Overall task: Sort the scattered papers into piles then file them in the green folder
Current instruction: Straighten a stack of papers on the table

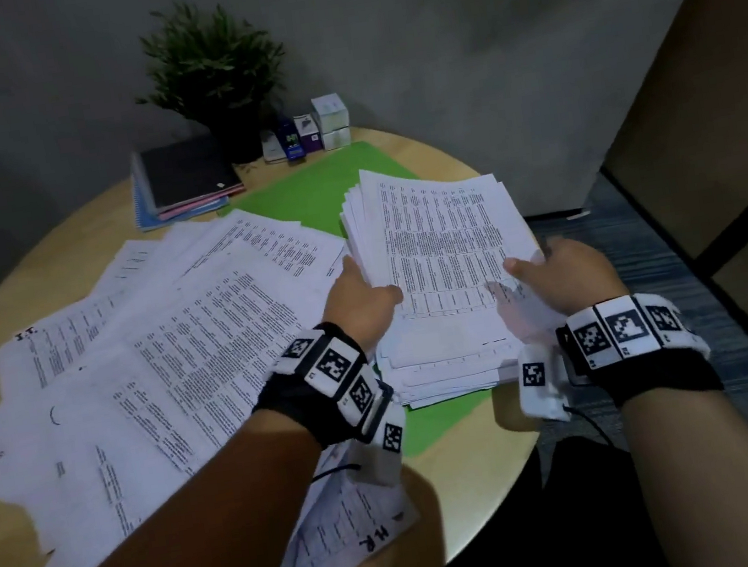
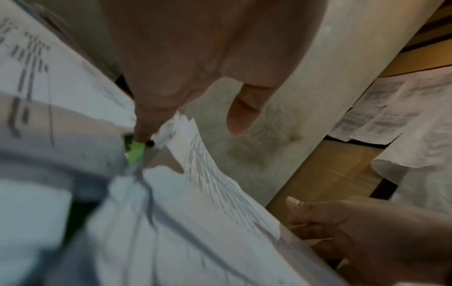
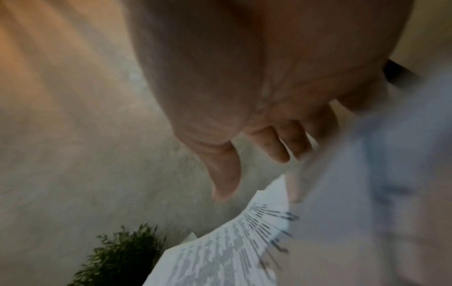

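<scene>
Green plastic, smooth and flat, is showing as the open green folder (image 1: 302, 197) lying on the round, pale wood counter (image 1: 70, 258). A thick stack of printed sheets (image 1: 434, 246) is resting on the folder, its edges uneven and fanned. The left hand (image 1: 360, 304) is gripping the stack's near left edge, thumb on top; the right hand (image 1: 568, 275) is gripping the near right edge likewise, apparently to square it. Judged from this, filing is partly done. Left of the folder, loose scattered papers (image 1: 170, 350) are still overlapping, thin and densely printed; they are remaining to be sorted and filed. Behind the folder, spiral notebooks (image 1: 184, 180), a potted plant (image 1: 212, 70) and small boxes (image 1: 330, 121) are standing near the grey wall.
</scene>
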